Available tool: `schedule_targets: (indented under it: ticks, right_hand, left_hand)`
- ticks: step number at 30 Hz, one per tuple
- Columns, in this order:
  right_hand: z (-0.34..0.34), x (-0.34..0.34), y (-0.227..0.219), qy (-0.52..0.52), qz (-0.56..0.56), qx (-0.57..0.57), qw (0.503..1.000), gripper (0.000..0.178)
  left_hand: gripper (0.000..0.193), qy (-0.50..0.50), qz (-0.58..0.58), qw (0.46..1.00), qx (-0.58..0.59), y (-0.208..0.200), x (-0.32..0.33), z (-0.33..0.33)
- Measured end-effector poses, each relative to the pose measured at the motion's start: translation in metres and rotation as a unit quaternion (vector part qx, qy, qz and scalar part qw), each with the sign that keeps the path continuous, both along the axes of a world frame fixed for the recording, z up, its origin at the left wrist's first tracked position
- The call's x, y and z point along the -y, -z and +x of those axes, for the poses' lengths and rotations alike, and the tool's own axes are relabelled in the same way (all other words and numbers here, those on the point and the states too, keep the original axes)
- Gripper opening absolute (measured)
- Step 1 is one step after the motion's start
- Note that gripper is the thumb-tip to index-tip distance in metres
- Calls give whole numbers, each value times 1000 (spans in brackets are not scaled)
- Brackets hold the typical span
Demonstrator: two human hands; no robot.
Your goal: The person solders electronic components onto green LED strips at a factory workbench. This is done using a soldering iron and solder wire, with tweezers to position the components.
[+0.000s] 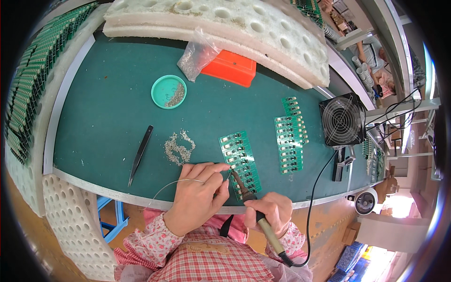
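A green circuit board panel point(235, 143) lies on the table in front of me, lined with rows of small parts. My right hand point(272, 210) is closed round the handle of a soldering iron point(272, 237), whose tip meets the panel near its middle. Between the fingers of my left hand point(195, 199) runs a thin solder wire point(163, 187), trailing off to the left. The left fingertips rest at the panel's left edge, close to the iron's tip. Beside that hand lies a heap of tiny metal parts point(174, 152). Black tweezers point(140, 157) lie further left.
A turquoise dish point(159, 83) holds more tiny parts. Behind it are a plastic bag point(193, 56), a red box point(232, 68) and a white foam slab point(206, 23). More board panels point(287, 145) and a black fan point(339, 121) stand right. The iron's cord point(310, 221) loops there.
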State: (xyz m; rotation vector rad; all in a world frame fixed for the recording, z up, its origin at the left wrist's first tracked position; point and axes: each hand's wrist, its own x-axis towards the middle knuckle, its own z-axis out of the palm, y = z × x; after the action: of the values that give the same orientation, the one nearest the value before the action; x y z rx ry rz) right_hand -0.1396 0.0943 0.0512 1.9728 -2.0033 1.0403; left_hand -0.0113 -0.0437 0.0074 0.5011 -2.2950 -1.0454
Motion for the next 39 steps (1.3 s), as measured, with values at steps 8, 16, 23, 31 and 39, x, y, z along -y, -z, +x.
schedule_targets:
  ticks: [8, 16, 23, 31, 39]
  right_hand:
    - [-7, -25, 1, 123, -26, 154, 980, 10]
    - [-11, -27, 4, 163, -36, 195, 966, 12]
    - [-11, -5, 1, 83, -58, 159, 982, 11]
    - [-13, 3, 5, 47, -37, 110, 992, 11]
    - [-8, 8, 3, 50, -13, 100, 994, 13]
  left_hand:
    - [21, 4, 12, 1000, -12, 0, 1, 2]
    - [20, 10, -15, 1000, -3, -4, 1, 0]
    - [15, -5, -13, 1000, 1, -2, 3, -4]
    - [13, -2, -38, 999, 14, -1, 4, -5]
    - [17, -15, -23, 1000, -2, -1, 3, -8]
